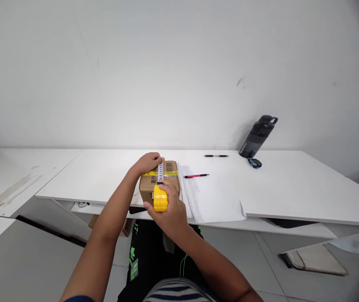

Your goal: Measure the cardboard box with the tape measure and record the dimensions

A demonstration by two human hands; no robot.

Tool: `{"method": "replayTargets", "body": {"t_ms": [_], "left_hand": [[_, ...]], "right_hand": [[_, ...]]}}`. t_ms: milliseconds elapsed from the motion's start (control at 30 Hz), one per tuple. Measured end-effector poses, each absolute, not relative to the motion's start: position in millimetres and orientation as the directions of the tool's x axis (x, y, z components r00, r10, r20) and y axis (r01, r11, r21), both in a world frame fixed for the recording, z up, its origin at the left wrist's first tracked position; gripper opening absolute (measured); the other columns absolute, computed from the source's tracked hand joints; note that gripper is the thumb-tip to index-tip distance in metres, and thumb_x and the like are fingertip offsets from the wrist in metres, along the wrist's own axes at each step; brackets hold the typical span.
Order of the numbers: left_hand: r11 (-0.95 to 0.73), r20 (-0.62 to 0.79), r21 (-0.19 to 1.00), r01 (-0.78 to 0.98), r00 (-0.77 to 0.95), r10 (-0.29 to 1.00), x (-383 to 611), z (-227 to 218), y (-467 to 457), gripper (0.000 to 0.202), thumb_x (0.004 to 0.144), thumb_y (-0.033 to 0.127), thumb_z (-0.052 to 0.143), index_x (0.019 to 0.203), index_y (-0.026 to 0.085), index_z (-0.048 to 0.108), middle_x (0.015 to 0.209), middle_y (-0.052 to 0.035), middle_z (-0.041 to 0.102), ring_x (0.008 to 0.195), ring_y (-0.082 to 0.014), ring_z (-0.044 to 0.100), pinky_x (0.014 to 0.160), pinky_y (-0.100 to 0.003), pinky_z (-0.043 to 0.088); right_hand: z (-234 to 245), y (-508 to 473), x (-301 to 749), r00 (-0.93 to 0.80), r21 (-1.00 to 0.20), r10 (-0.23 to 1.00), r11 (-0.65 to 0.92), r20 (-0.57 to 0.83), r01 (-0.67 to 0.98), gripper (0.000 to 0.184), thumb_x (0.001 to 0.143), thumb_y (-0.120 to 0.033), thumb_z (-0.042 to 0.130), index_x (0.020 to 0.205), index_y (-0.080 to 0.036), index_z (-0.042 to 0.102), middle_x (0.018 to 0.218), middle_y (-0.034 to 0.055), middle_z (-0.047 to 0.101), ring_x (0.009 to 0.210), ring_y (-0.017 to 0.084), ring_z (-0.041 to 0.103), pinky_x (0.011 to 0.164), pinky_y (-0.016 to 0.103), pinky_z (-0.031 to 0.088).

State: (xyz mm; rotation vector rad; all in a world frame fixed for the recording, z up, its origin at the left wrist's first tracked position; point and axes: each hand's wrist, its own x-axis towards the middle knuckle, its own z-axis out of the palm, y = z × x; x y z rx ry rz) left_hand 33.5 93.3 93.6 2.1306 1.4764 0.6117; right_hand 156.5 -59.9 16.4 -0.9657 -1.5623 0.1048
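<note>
Head view: one person's bare hands at work over a white counter [286,184], which spans the middle of the frame from left to right.
Box: small brown cardboard carton [175,183], at the center of the frame, on the counter near its front edge; yellow strapping tape [170,173] crosses its top, with a barcode [169,167] at the far right corner of that face.
Tape measure: yellow case [160,199], just below the center of the frame, at the near side of the box; its white blade [160,173] is drawn out across the box top, with black numerals visible.
Right hand: clamped around the yellow case [173,212], thumb on the left side.
Left hand: on the far left part of the box [149,162], fingertips at the far end of the blade; cannot tell whether they pinch it or only press it.
Paper: white sheets [217,199], right of the box, printed along the left side; one corner curls at the counter's front edge.
Pens: red-and-black pen [196,176] on the paper; black pen [216,156] farther back, near the wall [179,75].
Bottle: dark, upright [258,136], right of center; a small dark blue object [254,163] lies just before its base.
</note>
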Motion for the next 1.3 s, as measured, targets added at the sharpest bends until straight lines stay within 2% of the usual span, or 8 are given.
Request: {"method": "replayTargets", "body": {"t_ms": [300,433,700,867,967,1067,1167,1300], "left_hand": [[-0.302,0.118,0.618,0.726,0.294,0.948,33.3,94.8,87.3,0.041,0.083,0.058,0.052,0.066,0.021,0.048,0.066,-0.0005,0.054,0.059,-0.0164,0.045,0.055,-0.029,0.034],[-0.284,0.139,0.633,0.72,0.255,0.957,28.2,92.6,84.0,0.043,0.084,0.061,0.05,0.068,0.021,0.05,0.068,-0.0005,0.056,0.061,-0.0169,0.048,0.056,-0.029,0.036],[-0.19,0.202,0.644,0.741,0.076,0.977,-38.1,79.4,66.6,0.064,0.094,0.069,0.019,0.103,0.024,0.064,0.106,-0.0058,0.07,0.098,-0.0245,0.061,0.085,-0.034,0.042],[-0.17,0.347,0.697,0.697,-0.121,0.93,-66.7,26.9,41.5,0.07,0.096,0.064,0.009,0.103,0.02,0.063,0.101,-0.0093,0.07,0.096,-0.0237,0.062,0.086,-0.034,0.045],[-0.143,0.37,0.682,0.717,-0.17,0.913,-55.4,-10.6,32.8,0.055,0.096,0.059,0.026,0.107,0.019,0.062,0.111,-0.0136,0.067,0.108,-0.0263,0.06,0.093,-0.038,0.045],[-0.091,0.362,0.788,0.609,-0.337,0.869,-38.7,-27.2,32.1,0.049,0.089,0.052,0.05,0.124,0.018,0.053,0.133,-0.0166,0.055,0.123,-0.0277,0.052,0.104,-0.042,0.04],[-0.113,0.271,0.935,0.335,-0.474,0.837,-28.7,-19.6,29.1,0.048,0.091,0.051,0.05,0.127,0.019,0.051,0.137,-0.0147,0.054,0.126,-0.0259,0.051,0.107,-0.042,0.039],[-0.146,0.171,0.984,0.102,-0.3,0.939,-19.8,-2.2,11.3,0.054,0.093,0.06,0.041,0.131,0.023,0.052,0.139,-0.0121,0.056,0.127,-0.0257,0.053,0.101,-0.04,0.045]], "right_hand": [[12.8,-61.2,156.5,0.089,-0.574,0.618,0.654,0.781,0.494,0.054,0.079,-0.042,0.07,0.124,-0.025,0.046,0.126,0.0137,0.062,0.11,0.029,0.068,0.076,0.044,0.063],[12.6,-60.6,161.7,0.077,-0.584,0.61,0.705,0.789,0.403,0.055,0.082,-0.037,0.069,0.128,-0.025,0.043,0.132,0.0147,0.06,0.12,0.028,0.063,0.089,0.045,0.06],[20.5,-49.1,196.0,0.11,-0.585,0.576,0.777,0.81,0.233,0.068,0.085,-0.032,0.068,0.143,-0.025,0.033,0.15,0.0164,0.047,0.139,0.027,0.045,0.108,0.051,0.047],[26.7,-26.5,197.1,0.117,-0.781,0.781,0.622,0.614,-0.055,0.061,0.083,-0.04,0.07,0.133,-0.023,0.039,0.147,0.0199,0.05,0.133,0.026,0.052,0.105,0.049,0.048],[32.3,-0.6,191.4,0.035,-0.833,0.853,0.516,0.52,-0.199,0.066,0.079,-0.045,0.073,0.13,-0.024,0.037,0.136,0.0163,0.059,0.123,0.024,0.059,0.1,0.044,0.051],[44.8,25.2,188.4,-0.134,-0.893,0.884,0.431,0.447,-0.133,0.066,0.075,-0.047,0.074,0.127,-0.025,0.04,0.123,0.0094,0.064,0.109,0.022,0.064,0.093,0.039,0.053],[63.2,44.3,186.8,-0.373,-0.901,0.848,0.429,0.377,0.065,0.054,0.076,-0.046,0.073,0.119,-0.025,0.048,0.115,0.0045,0.064,0.103,0.022,0.062,0.09,0.037,0.052],[83.5,61.3,174.8,-0.578,-0.827,0.758,0.509,0.302,0.236,0.048,0.081,-0.044,0.067,0.12,-0.026,0.047,0.111,0.0028,0.064,0.098,0.022,0.061,0.085,0.038,0.05]]}}
